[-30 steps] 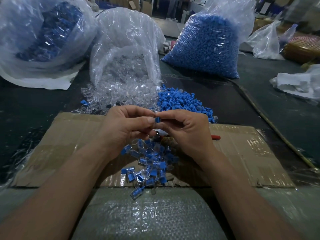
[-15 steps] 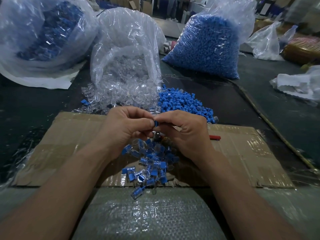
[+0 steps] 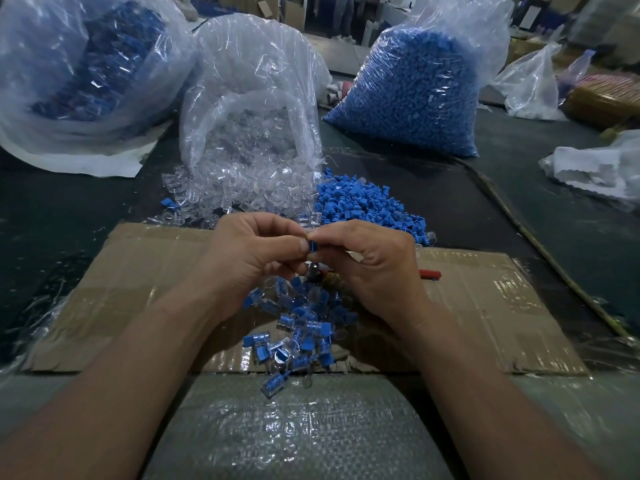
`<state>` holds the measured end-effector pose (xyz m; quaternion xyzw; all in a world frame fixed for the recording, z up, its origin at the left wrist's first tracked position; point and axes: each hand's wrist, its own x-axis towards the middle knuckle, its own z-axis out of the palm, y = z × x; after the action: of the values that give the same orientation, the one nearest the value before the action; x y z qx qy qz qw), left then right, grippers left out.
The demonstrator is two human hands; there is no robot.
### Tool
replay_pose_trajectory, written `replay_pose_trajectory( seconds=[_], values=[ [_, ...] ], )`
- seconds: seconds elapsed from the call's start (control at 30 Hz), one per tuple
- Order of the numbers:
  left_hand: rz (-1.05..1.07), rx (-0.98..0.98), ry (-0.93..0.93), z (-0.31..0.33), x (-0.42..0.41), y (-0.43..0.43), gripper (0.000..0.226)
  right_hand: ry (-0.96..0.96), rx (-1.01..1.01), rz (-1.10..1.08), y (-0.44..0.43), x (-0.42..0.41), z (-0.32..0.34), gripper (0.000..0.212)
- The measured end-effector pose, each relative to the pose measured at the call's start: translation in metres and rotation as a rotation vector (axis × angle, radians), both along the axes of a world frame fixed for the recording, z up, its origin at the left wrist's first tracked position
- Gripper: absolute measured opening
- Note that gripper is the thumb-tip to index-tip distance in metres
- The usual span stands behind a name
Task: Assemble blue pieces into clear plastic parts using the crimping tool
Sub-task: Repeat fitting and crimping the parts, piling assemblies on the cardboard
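My left hand (image 3: 252, 254) and my right hand (image 3: 372, 268) meet fingertip to fingertip above the cardboard sheet (image 3: 138, 271). Between them they pinch a small blue piece (image 3: 313, 244); a clear part may be there too, but fingers hide it. Below the hands lies a heap of assembled blue-and-clear parts (image 3: 301, 327). Loose blue pieces (image 3: 367, 202) are piled just beyond my right hand, and loose clear parts (image 3: 242, 188) spill from an open bag (image 3: 252, 98) beyond my left. The crimping tool's red handle tip (image 3: 429, 273) pokes out right of my right hand; its dark head (image 3: 317, 271) shows under the fingers.
A large bag of blue pieces (image 3: 412, 95) stands at the back right, another bag with blue contents (image 3: 86, 71) at the back left. White and clear bags (image 3: 595, 168) lie at the far right. A thin cord (image 3: 519, 226) runs along the dark tabletop.
The two hands have pressed closer together; the blue piece between the fingertips shows slightly more. The piles and bags have not moved.
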<state>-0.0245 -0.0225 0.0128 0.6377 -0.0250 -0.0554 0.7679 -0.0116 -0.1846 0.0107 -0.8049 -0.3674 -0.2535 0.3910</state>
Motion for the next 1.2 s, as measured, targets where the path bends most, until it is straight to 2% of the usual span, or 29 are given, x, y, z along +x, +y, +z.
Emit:
replay_pose_trajectory(
  seconds=[0.2, 0.27, 0.37, 0.5, 0.53, 0.63, 0.7, 0.8, 1.13, 1.2],
  values=[
    [0.006, -0.002, 0.006, 0.000, 0.000, 0.001, 0.007, 0.061, -0.054, -0.023, 0.000, -0.002, 0.005, 0.022],
    [0.032, -0.022, 0.015, -0.001, 0.001, 0.001, 0.007, 0.216, -0.040, -0.087, -0.006, -0.002, 0.010, 0.025],
    [0.085, -0.048, 0.024, -0.002, 0.003, 0.003, 0.015, 0.464, 0.013, -0.184, -0.025, 0.003, 0.019, 0.010],
    [0.123, -0.050, 0.021, -0.002, 0.003, 0.003, 0.019, 0.667, -0.285, -0.278, -0.051, 0.011, 0.025, 0.012],
    [0.133, -0.050, 0.019, -0.002, 0.003, 0.004, 0.020, 0.737, -0.353, -0.264, -0.054, 0.010, 0.027, 0.018],
    [0.145, -0.059, 0.025, -0.002, 0.004, 0.003, 0.021, 0.934, -0.522, -0.201, -0.055, 0.007, 0.029, 0.060],
    [0.145, -0.061, 0.030, -0.003, 0.005, 0.002, 0.020, 0.916, -0.671, -0.197, -0.053, 0.007, 0.027, 0.079],
    [0.138, -0.063, 0.038, -0.003, 0.006, 0.003, 0.020, 0.808, -0.766, -0.244, -0.050, 0.009, 0.023, 0.078],
    [0.126, -0.060, 0.028, -0.005, 0.005, 0.005, 0.018, 0.623, -0.804, -0.375, -0.035, 0.006, 0.026, 0.013],
    [0.125, -0.054, 0.028, -0.005, 0.005, 0.005, 0.013, 0.572, -0.814, -0.409, -0.033, 0.007, 0.024, 0.008]
  ],
)
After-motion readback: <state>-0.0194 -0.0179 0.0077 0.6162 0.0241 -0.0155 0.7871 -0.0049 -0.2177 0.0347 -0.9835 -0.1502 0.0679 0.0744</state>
